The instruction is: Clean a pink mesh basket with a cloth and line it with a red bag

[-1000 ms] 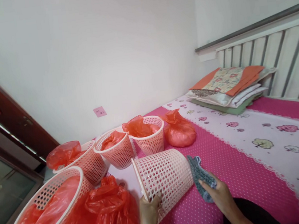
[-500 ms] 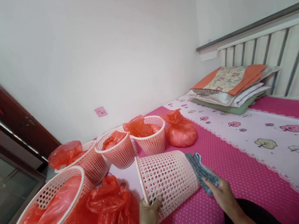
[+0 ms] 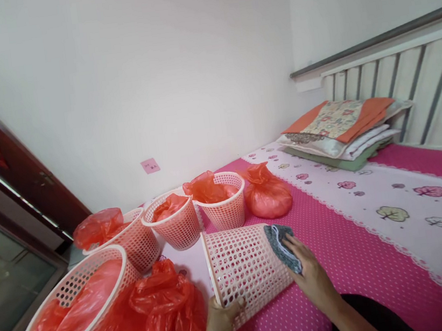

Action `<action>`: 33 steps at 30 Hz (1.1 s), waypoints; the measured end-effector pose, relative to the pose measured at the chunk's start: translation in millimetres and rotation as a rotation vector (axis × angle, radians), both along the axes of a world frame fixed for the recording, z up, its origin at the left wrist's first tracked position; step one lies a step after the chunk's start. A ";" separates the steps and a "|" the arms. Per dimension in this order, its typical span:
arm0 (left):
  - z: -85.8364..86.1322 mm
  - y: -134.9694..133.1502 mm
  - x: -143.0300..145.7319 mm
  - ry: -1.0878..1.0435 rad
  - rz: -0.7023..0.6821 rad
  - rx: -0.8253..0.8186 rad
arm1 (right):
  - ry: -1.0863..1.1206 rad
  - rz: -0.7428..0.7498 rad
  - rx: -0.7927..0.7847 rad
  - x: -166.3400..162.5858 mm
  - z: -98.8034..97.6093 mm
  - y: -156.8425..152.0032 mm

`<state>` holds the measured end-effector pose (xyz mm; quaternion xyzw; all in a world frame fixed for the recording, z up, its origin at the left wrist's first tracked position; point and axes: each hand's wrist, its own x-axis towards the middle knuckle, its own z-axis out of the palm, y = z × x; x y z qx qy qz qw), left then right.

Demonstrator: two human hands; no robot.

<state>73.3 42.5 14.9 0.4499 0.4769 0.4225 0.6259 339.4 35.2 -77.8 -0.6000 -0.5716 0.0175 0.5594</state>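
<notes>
A pink-white perforated plastic basket (image 3: 245, 268) lies on its side in front of me, its mouth facing left. My left hand (image 3: 220, 317) grips the lower part of its rim, with the thumb on the outer wall and the other fingers hidden inside. A grey-green cleaning cloth (image 3: 283, 247) with a pale edge is in my right hand (image 3: 305, 268), pressed on the side wall near the basket's base. Left of the basket lies a crumpled heap of red plastic bags (image 3: 166, 308).
Several similar baskets (image 3: 226, 208) holding red bags stand along the left and back. A tied red bag (image 3: 268, 197) sits behind the held basket. Folded bedding and a cushion (image 3: 341, 120) lie at the far right of the pink bed cover (image 3: 335, 226), below a white headboard (image 3: 405, 76).
My right hand has moved up and left, bringing the cloth from the basket's base end onto its side wall. The left hand keeps its hold on the rim.
</notes>
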 end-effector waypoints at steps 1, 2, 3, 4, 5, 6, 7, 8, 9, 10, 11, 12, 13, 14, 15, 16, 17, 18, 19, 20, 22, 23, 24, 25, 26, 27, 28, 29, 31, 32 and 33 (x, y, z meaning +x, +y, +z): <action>-2.5 0.9 -0.6 -0.008 -0.008 0.005 | -0.021 0.000 0.002 -2.1 -1.4 1.2; -5.1 1.9 -1.2 -0.014 -0.016 0.009 | -0.040 -0.002 0.005 -4.0 -2.9 1.9; -7.7 2.8 -1.6 -0.018 -0.020 0.013 | -0.055 -0.006 0.008 -5.4 -4.4 2.0; -10.2 3.5 -1.9 -0.018 -0.022 0.015 | -0.064 -0.011 0.009 -6.3 -5.8 1.7; -12.3 4.1 -1.9 -0.023 -0.022 0.019 | -0.069 -0.014 0.009 -6.8 -7.2 1.2; -14.0 4.4 -1.8 -0.033 -0.021 0.024 | -0.071 -0.015 0.006 -6.9 -8.4 0.6; -15.2 4.3 -1.5 -0.043 -0.021 0.027 | -0.073 -0.015 0.002 -6.8 -9.6 0.2; -15.7 4.0 -1.1 -0.054 -0.021 0.029 | -0.075 -0.014 -0.002 -6.7 -10.6 -0.1; -15.6 3.4 -0.7 -0.064 -0.020 0.030 | -0.077 -0.015 -0.003 -6.9 -11.4 -0.2; -15.1 2.6 -0.4 -0.072 -0.022 0.030 | -0.080 -0.019 0.001 -7.5 -11.8 -0.1; -14.2 1.7 -0.1 -0.077 -0.023 0.029 | -0.083 -0.024 0.009 -8.8 -11.7 -0.1; -13.2 0.7 0.2 -0.080 -0.022 0.028 | -0.088 -0.029 0.016 -10.7 -11.1 -0.2; -12.2 -0.1 0.6 -0.084 -0.022 0.027 | -0.094 -0.035 0.021 -13.6 -9.8 -0.6; -11.4 -0.8 1.0 -0.090 -0.022 0.029 | -0.102 -0.038 0.022 -17.3 -7.9 -1.4; -10.9 -1.3 1.4 -0.094 -0.022 0.029 | -0.109 -0.038 0.017 -21.9 -5.4 -2.7; -10.8 -1.4 1.9 -0.097 -0.021 0.028 | -0.117 -0.032 0.011 -27.3 -2.5 -4.4; -11.1 -1.2 2.3 -0.102 -0.020 0.026 | -0.127 -0.022 0.005 -33.4 0.7 -6.3; -12.0 -0.7 2.5 -0.107 -0.023 0.023 | -0.137 -0.008 0.004 -40.2 4.0 -8.4; -13.2 0.2 2.6 -0.113 -0.029 0.019 | -0.150 0.006 0.008 -47.3 7.4 -10.5; -14.8 1.2 2.4 -0.120 -0.037 0.017 | -0.162 0.019 0.016 -54.7 10.7 -12.4; -18.1 3.3 1.5 -0.130 -0.058 0.023 | -0.183 0.042 0.024 -69.3 17.2 -15.2; -19.6 4.2 1.0 -0.133 -0.063 0.030 | -0.192 0.052 0.025 -76.3 20.3 -16.1; -20.7 4.9 0.5 -0.136 -0.065 0.037 | -0.200 0.061 0.027 -82.8 23.4 -16.7; -21.4 5.3 0.2 -0.141 -0.065 0.043 | -0.209 0.070 0.027 -88.9 26.3 -17.1; -21.4 5.4 0.0 -0.145 -0.065 0.048 | -0.221 0.078 0.026 -94.7 29.0 -17.3; -20.8 5.2 0.1 -0.151 -0.069 0.054 | -0.235 0.088 0.028 -99.9 31.3 -17.4; -19.7 4.8 0.4 -0.156 -0.078 0.059 | -0.247 0.097 0.028 -104.8 33.5 -17.3; -18.0 4.3 0.8 -0.159 -0.087 0.067 | -0.258 0.107 0.022 -109.2 35.4 -17.0; -13.9 3.4 1.9 -0.149 -0.093 0.078 | -0.279 0.126 0.005 -116.5 39.9 -15.5; -12.0 3.2 2.4 -0.133 -0.072 0.070 | -0.289 0.133 -0.007 -119.2 43.1 -14.1; -10.4 3.3 2.8 -0.114 -0.042 0.059 | -0.299 0.142 -0.024 -121.5 47.3 -12.2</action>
